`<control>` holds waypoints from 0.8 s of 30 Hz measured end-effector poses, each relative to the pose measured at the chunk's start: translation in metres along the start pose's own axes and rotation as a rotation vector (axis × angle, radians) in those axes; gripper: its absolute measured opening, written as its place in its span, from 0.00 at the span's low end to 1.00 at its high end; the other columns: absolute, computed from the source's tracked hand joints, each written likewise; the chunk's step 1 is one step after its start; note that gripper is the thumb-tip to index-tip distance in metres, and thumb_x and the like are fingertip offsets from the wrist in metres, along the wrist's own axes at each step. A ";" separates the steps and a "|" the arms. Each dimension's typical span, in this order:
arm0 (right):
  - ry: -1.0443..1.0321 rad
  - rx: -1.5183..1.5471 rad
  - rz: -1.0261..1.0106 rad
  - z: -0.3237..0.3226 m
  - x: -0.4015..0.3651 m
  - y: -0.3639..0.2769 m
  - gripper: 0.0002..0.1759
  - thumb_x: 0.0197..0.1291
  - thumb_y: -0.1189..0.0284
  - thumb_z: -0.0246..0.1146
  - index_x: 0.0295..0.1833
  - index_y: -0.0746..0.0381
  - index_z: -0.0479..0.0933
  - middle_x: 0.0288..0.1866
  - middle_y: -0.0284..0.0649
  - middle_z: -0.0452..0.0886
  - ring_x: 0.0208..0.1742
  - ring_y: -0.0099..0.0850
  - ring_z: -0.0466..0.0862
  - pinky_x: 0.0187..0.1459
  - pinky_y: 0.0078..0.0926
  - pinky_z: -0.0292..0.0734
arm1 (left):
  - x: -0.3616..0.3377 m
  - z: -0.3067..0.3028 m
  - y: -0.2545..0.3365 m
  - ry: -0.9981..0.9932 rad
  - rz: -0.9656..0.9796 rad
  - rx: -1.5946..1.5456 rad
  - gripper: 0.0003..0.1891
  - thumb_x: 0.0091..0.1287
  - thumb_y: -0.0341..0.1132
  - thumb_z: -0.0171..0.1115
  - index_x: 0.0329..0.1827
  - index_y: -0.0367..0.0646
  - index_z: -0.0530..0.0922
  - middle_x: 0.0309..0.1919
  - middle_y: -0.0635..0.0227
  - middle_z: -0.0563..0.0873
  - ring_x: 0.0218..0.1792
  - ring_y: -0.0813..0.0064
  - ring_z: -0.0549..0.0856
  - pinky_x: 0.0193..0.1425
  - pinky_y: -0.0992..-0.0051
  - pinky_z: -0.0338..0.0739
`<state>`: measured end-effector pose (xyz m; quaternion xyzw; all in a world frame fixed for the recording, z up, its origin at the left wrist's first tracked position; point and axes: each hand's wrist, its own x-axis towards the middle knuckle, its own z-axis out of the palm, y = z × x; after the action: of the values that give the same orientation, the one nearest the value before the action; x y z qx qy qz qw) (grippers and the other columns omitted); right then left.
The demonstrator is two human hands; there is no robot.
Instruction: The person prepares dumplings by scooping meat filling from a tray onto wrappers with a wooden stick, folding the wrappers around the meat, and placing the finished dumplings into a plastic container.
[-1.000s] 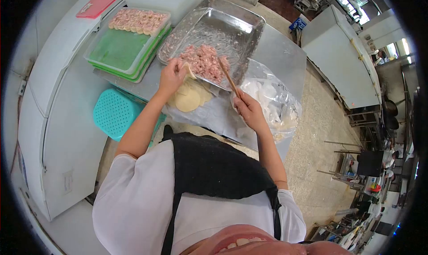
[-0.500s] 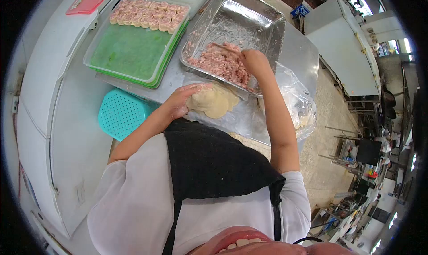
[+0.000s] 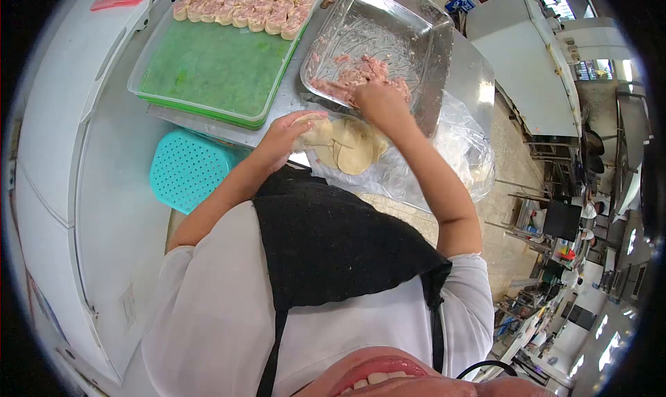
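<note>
My left hand is curled around a pale round dumpling wrapper, close to the table's near edge. Beside it, touching or nearly so, a loose pile of wrappers lies on clear plastic. My right hand is closed over the near side of a deep metal tray, gripping a thin flat spatula whose blade rests in the pink minced meat. Its handle is mostly hidden by the fingers. Filled dumplings stand in rows at the far end of a green-bottomed plastic tray.
A turquoise perforated stool stands below the table's left side. Crumpled clear plastic bag lies right of the metal tray. A white chest freezer is at the right, and a white appliance borders the left.
My right hand has moved left and nearer to me, drawing the spatula through the meat toward the tray's near side. The left hand stays by the wrappers, slightly higher in view.
</note>
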<state>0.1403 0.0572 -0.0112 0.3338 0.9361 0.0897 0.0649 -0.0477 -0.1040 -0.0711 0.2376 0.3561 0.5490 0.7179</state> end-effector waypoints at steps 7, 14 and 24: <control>0.038 -0.097 0.052 -0.040 -0.010 0.007 0.09 0.50 0.73 0.58 0.24 0.62 0.81 0.23 0.47 0.82 0.26 0.42 0.86 0.27 0.39 0.80 | -0.007 -0.004 0.008 0.036 -0.072 -0.112 0.18 0.71 0.30 0.50 0.62 0.35 0.71 0.55 0.60 0.80 0.55 0.68 0.81 0.60 0.68 0.77; 0.091 0.131 0.016 -0.015 -0.001 -0.042 0.09 0.50 0.73 0.57 0.26 0.65 0.81 0.25 0.52 0.82 0.28 0.46 0.85 0.29 0.42 0.80 | -0.005 -0.008 0.008 0.024 -0.076 -0.127 0.18 0.71 0.28 0.49 0.63 0.35 0.71 0.56 0.60 0.79 0.56 0.68 0.80 0.61 0.67 0.77; 0.026 1.109 0.401 -0.023 -0.036 -0.007 0.20 0.68 0.58 0.57 0.38 0.65 0.83 0.20 0.29 0.71 0.22 0.18 0.68 0.23 0.20 0.60 | 0.018 0.002 0.023 -0.031 -0.012 -0.337 0.20 0.71 0.29 0.49 0.64 0.33 0.69 0.58 0.55 0.77 0.59 0.63 0.78 0.65 0.63 0.73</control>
<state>0.1596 0.0257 0.0119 0.4873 0.7625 -0.3987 -0.1489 -0.0577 -0.0796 -0.0570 0.1203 0.2494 0.5930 0.7561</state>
